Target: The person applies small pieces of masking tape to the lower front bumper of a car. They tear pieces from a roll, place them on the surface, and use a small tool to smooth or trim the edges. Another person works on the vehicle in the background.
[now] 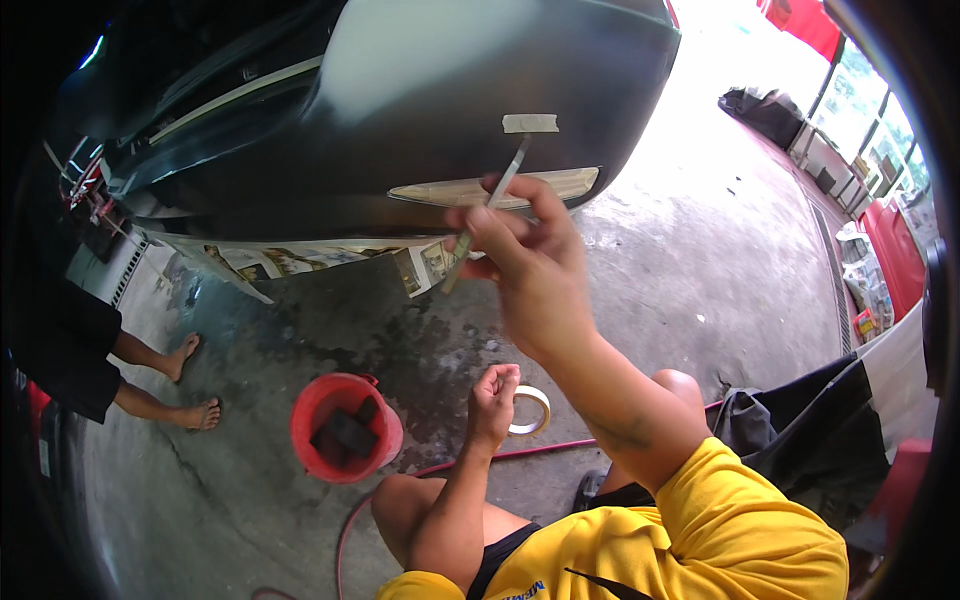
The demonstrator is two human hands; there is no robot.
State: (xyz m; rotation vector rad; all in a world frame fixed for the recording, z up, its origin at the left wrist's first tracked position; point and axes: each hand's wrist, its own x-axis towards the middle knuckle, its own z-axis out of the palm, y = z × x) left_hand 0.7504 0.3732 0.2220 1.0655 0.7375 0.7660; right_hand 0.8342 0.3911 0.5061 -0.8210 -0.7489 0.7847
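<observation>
My right hand (540,260) is raised in front of the dark car bumper (440,140), its fingers pinching a narrow, pale strip (508,178). The strip slants up to the right, greyish at the top and tan at the lower end; blur hides what it is made of. Just above its tip, a short piece of masking tape (530,123) sticks to the bumper. Behind my right fingers lies a long, masked-over recess (570,186). Lower down, my left hand (490,402) is closed at the edge of a roll of masking tape (544,402) and appears to hold it.
A red bucket (312,395) with dark blocks inside stands left of my knees. A red hose (560,446) crosses the concrete floor. Newspaper (300,260) hangs under the bumper. At left, another person's bare feet (195,413) show. Dark cloth (820,425) drapes at right.
</observation>
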